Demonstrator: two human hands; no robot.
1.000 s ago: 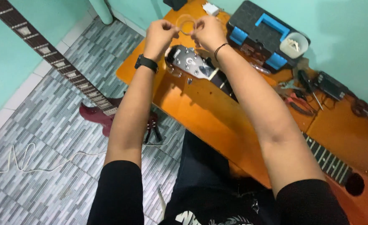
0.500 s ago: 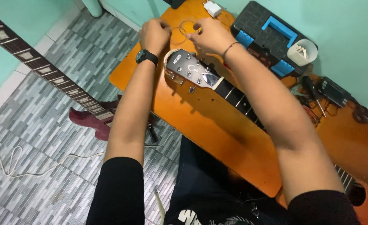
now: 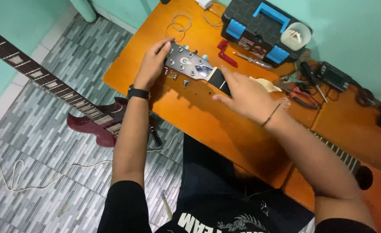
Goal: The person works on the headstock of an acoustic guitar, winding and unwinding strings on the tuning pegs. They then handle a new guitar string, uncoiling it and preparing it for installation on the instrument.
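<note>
With the left hand (image 3: 152, 64) pinching the tip of the guitar headstock (image 3: 187, 65) at upper centre and the right hand (image 3: 246, 97) spread flat, gripping nothing, over the neck, a slip could probably scrape it across the orange table (image 3: 199, 116).

We reach both bare arms forward and down, short black sleeves ending above the elbows. Our left hand (image 3: 153, 64) is stretched out furthest, wrist nearly straight, a black watch strapped around it; its fingers are lightly curled with the tips pressed down and the thumb tucked alongside. Our right hand (image 3: 246, 97) sits nearer and lower, palm down, fingers spread and loosely extended toward the left, a thin dark bracelet circling the wrist. The 2 hands stay apart.
</note>
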